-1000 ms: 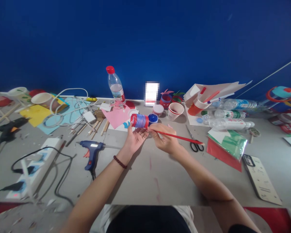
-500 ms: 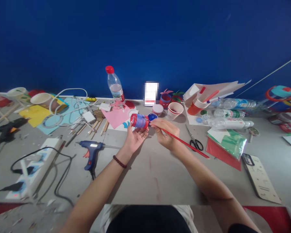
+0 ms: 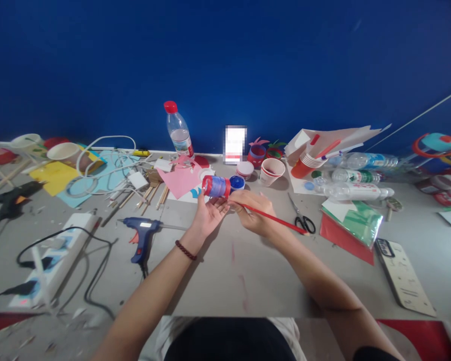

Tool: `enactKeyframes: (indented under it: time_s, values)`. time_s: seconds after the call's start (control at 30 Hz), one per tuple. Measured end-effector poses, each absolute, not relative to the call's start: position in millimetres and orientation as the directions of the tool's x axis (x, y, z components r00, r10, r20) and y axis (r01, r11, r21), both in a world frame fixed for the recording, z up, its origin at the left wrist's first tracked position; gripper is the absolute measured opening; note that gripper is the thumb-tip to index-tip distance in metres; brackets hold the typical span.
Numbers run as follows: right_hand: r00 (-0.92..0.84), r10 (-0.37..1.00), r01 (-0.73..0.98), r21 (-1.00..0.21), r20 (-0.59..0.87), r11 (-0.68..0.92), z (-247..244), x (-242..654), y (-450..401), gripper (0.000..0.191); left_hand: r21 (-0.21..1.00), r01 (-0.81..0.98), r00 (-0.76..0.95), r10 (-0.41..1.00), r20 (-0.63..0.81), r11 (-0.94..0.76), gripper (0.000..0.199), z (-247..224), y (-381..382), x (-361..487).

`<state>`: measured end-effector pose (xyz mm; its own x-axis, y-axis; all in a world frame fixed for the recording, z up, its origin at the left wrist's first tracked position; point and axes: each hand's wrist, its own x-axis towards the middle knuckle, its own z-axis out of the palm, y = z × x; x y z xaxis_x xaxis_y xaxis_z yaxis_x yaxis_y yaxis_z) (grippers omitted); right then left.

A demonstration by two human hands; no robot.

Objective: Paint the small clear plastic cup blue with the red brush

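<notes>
Palm up, my left hand (image 3: 209, 215) holds a small cylinder (image 3: 218, 186) on its side, with its thumb at the near left end. The cylinder is blue-purple round the middle and red at both ends. My right hand (image 3: 253, 210) is closed in a pinch round a red paintbrush (image 3: 272, 217), whose handle slants down to the right. The brush tip is at the cylinder's right end, partly hidden by the fingers; whether it touches I cannot tell. Just behind the right fingers stands an open jar of blue paint (image 3: 237, 182).
Behind the jar are a white-lidded jar (image 3: 244, 170) and a paper cup (image 3: 272, 171) with dark liquid. Scissors (image 3: 304, 223) lie right of my right hand, a blue glue gun (image 3: 143, 235) left of my left. A bottle (image 3: 180, 135) stands at the back; a power strip (image 3: 56, 260) lies left.
My right hand has shifted slightly down and left, and the brush's handle end has swung left and up. More of the blue paint jar shows. The left hand and cylinder have barely moved.
</notes>
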<state>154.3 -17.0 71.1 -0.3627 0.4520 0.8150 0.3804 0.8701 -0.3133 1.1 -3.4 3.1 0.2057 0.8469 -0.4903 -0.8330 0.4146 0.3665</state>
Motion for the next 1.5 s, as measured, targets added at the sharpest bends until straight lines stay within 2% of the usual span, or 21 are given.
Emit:
enactKeyframes:
  time_s: [0.17,0.3,0.57,0.8,1.13,1.5]
  values:
    - [-0.290,0.459,0.422,-0.318,0.840,0.849,76,161,-12,0.016,0.379,-0.823,0.186,0.832,-0.523,0.423,0.059,2,-3,1]
    - [-0.256,0.462,0.425,-0.330,0.849,0.843,73,166,-9,0.017,0.376,-0.820,0.184,0.821,-0.540,0.431,0.056,6,-4,2]
    - [-0.312,0.504,0.423,-0.357,0.805,0.833,68,160,-18,0.015,0.379,-0.829,0.196,0.847,-0.494,0.413,0.055,-1,-4,2]
    - [-0.357,0.592,0.338,-0.491,0.722,0.803,71,151,-24,0.014,0.386,-0.833,0.191,0.861,-0.471,0.396,0.048,5,-4,2]
    - [-0.242,0.502,0.415,-0.379,0.830,0.827,74,158,-13,0.019,0.375,-0.824,0.183,0.826,-0.532,0.425,0.051,3,-6,0]
    - [-0.297,0.559,0.356,-0.453,0.774,0.817,68,157,-20,0.017,0.375,-0.837,0.180,0.847,-0.500,0.399,0.048,0,-5,1]
